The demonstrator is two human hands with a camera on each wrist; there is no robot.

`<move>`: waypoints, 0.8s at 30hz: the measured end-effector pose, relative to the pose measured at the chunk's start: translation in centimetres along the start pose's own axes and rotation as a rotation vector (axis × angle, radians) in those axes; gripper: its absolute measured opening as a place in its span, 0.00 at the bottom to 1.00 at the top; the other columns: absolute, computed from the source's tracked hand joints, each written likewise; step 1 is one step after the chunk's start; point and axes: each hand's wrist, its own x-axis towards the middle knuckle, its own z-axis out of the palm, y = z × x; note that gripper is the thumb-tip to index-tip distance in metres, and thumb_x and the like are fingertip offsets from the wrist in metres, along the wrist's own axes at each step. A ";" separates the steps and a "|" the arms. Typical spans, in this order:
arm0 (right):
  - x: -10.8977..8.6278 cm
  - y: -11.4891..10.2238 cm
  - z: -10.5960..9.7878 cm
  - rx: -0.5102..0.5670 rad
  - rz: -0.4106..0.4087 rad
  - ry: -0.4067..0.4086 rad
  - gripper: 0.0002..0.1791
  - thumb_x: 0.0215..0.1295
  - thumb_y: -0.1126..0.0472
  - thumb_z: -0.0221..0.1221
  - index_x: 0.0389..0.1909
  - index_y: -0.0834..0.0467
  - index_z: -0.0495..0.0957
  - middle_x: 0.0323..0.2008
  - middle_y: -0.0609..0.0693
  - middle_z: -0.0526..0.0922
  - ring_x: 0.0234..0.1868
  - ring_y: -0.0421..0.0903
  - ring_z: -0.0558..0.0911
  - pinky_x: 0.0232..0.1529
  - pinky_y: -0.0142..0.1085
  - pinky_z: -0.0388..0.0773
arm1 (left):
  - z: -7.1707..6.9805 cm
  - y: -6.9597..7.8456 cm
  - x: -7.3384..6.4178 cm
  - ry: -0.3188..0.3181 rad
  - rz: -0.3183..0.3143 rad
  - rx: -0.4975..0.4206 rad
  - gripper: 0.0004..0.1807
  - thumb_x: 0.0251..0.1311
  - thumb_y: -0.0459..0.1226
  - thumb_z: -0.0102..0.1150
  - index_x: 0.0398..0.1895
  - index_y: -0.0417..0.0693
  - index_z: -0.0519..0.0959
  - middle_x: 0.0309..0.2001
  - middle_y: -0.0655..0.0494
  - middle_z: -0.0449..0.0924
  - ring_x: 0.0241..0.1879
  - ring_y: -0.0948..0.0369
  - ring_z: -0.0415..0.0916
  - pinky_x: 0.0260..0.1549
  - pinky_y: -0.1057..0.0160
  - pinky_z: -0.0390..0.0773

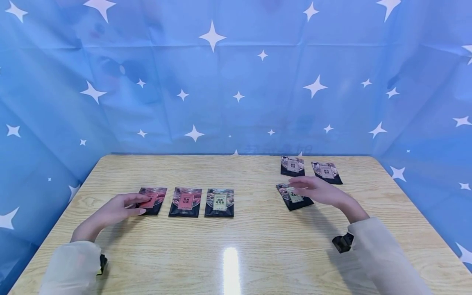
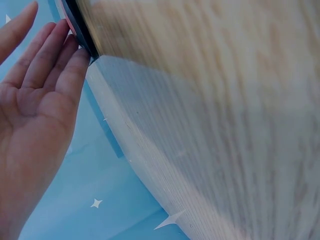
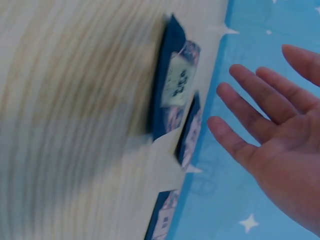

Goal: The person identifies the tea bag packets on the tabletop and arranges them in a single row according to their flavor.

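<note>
My left hand [image 1: 116, 211] rests its nearly straight fingertips on the leftmost red-labelled tea packet [image 1: 159, 196], covering part of its left side. The left wrist view shows these fingers [image 2: 65, 75] extended against the packet's dark edge. Beside it lie another red-labelled packet [image 1: 185, 203] and a green-labelled packet [image 1: 219, 203], roughly in a row. Over on the right, my right hand [image 1: 321, 190] is above a tilted green-labelled packet [image 1: 296, 203]. In the right wrist view its fingers are spread and relaxed, apart from this packet [image 3: 175, 87], with nothing in them.
Two packets with pale purple labels, one [image 1: 292, 165] near the back edge and another [image 1: 327, 172] to its right, lie beyond my right hand. The wooden table [image 1: 166, 258] meets a blue star-patterned cloth [image 1: 236, 114] behind and at both sides.
</note>
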 end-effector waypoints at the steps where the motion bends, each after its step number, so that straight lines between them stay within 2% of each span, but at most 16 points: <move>1: -0.1 0.2 0.0 0.000 0.000 0.001 0.26 0.70 0.59 0.48 0.63 0.70 0.60 0.58 0.67 0.67 0.58 0.62 0.67 0.53 0.51 0.68 | 0.0 0.0 0.0 -0.001 0.002 0.001 0.27 0.59 0.40 0.58 0.57 0.30 0.68 0.55 0.32 0.68 0.57 0.37 0.62 0.49 0.44 0.69; 11: -0.6 1.8 0.0 0.017 0.013 0.009 0.22 0.70 0.63 0.45 0.62 0.69 0.62 0.58 0.66 0.67 0.58 0.62 0.67 0.51 0.50 0.70 | -0.1 0.0 0.0 -0.005 0.001 0.001 0.27 0.60 0.39 0.57 0.58 0.30 0.68 0.56 0.32 0.67 0.57 0.37 0.61 0.49 0.44 0.69; 24: -0.7 3.3 0.3 0.035 -0.023 -0.010 0.21 0.69 0.68 0.45 0.61 0.70 0.62 0.58 0.68 0.67 0.58 0.65 0.66 0.51 0.53 0.70 | -0.2 0.1 0.0 -0.011 -0.001 -0.004 0.26 0.59 0.39 0.57 0.57 0.30 0.68 0.55 0.31 0.68 0.57 0.36 0.61 0.49 0.43 0.68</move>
